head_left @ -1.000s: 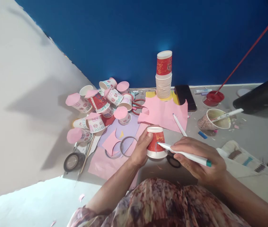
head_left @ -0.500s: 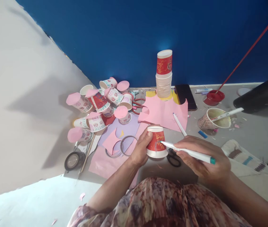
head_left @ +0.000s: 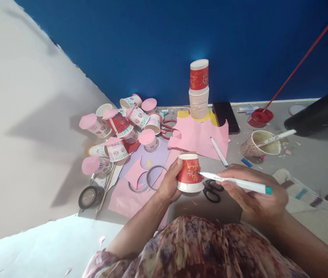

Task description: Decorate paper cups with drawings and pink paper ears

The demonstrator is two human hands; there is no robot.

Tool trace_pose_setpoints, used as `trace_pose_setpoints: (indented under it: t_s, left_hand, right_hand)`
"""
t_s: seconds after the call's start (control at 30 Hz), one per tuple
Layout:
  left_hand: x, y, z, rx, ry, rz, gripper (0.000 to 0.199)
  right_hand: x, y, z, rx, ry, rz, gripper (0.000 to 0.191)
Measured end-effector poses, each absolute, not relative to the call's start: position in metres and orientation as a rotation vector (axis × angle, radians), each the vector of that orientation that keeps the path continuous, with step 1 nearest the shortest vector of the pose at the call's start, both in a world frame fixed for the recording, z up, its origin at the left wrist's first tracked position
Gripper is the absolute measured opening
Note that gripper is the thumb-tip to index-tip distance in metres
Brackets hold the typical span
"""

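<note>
My left hand [head_left: 169, 180] grips a red and white paper cup [head_left: 189, 173] from its left side. The cup is upside down, with gold script on its red band. In my right hand [head_left: 259, 193] is a white marker [head_left: 239, 183] with a green end, held like a pen. Its tip meets the right side of the cup's red band. Black scissor handles [head_left: 212, 191] lie just behind the cup and below the marker. A second white marker [head_left: 218, 151] with a blue end rests partly on a pink paper sheet [head_left: 200, 135].
Several decorated cups with pink paper tops [head_left: 117, 150] crowd the left. A tall cup stack [head_left: 199, 102] stands by the blue wall. A phone [head_left: 226, 117], a red paint pot [head_left: 260, 117], a patterned cup [head_left: 249, 144] and a black tape roll [head_left: 90, 197] lie around.
The marker and my right hand have shifted right, its tip going from the middle of the red band to its right side. The cup has turned slightly in my left hand.
</note>
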State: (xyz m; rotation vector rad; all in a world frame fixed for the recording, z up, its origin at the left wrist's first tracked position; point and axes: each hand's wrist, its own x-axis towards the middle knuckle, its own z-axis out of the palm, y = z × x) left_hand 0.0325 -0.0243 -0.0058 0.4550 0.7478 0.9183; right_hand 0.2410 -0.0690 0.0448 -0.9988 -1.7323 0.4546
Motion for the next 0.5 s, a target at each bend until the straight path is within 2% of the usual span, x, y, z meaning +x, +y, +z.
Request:
trace_pose_setpoints:
  t_s: [0.23, 0.5]
  left_hand:
    - [0.034, -0.026, -0.005, 0.438, 0.756, 0.924, 0.064]
    - [0.032, -0.024, -0.009, 0.389, 0.723, 0.88, 0.06]
  right_hand:
    - [0.242, -0.067, 0.045, -0.999, -1.787, 0.465, 0.023]
    - [0.239, -0.067, 0.056, -1.005, -1.838, 0.535, 0.011]
